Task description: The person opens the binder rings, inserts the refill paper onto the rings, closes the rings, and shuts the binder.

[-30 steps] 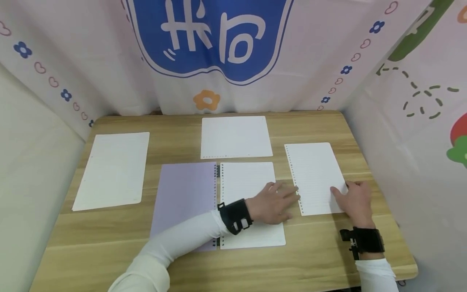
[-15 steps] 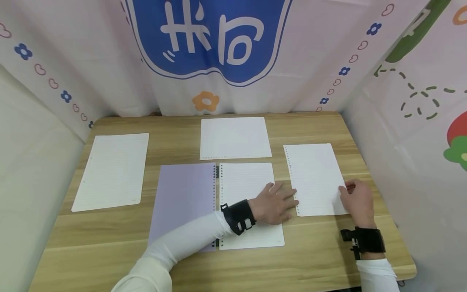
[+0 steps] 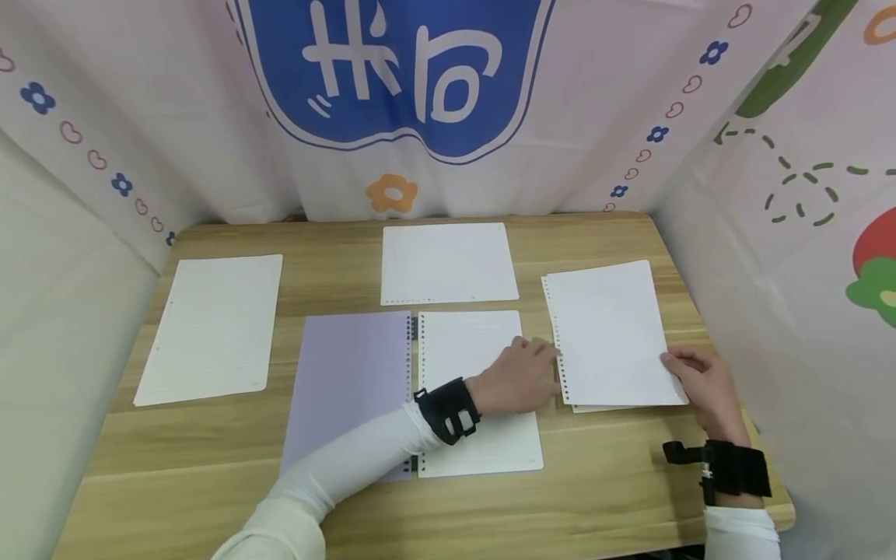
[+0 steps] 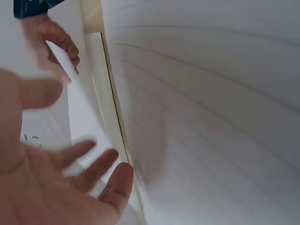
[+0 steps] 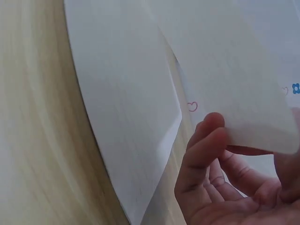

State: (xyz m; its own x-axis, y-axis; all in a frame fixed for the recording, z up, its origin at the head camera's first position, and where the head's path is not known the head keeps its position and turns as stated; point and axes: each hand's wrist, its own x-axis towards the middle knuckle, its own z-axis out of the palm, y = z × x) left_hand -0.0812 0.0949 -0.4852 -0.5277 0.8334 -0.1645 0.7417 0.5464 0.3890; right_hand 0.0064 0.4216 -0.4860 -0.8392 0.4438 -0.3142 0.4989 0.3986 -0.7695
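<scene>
My right hand (image 3: 707,393) pinches the right edge of a loose-leaf sheet (image 3: 609,334) and holds it raised above the sheet beneath. In the right wrist view, thumb and fingers grip the corner of this lifted sheet (image 5: 243,79), with the lower sheet (image 5: 122,103) on the table. My left hand (image 3: 514,379) is over the right page (image 3: 472,338) of an open binder notebook, its fingertips by the lifted sheet's punched left edge. Its fingers look loosely bent and spread in the left wrist view; whether they touch the sheet I cannot tell. A purple cover (image 3: 350,365) forms the notebook's left side.
One lined sheet (image 3: 213,327) lies at the table's left. Another punched sheet (image 3: 448,264) lies sideways behind the notebook. The wooden table (image 3: 175,482) is bounded by a printed curtain (image 3: 574,140) at the back and light walls at both sides.
My right hand has taken hold of the top sheet and lifted it, shifting right, so the sheet under it shows. My left hand's spread fingers have drawn in beside the sheet's punched edge.
</scene>
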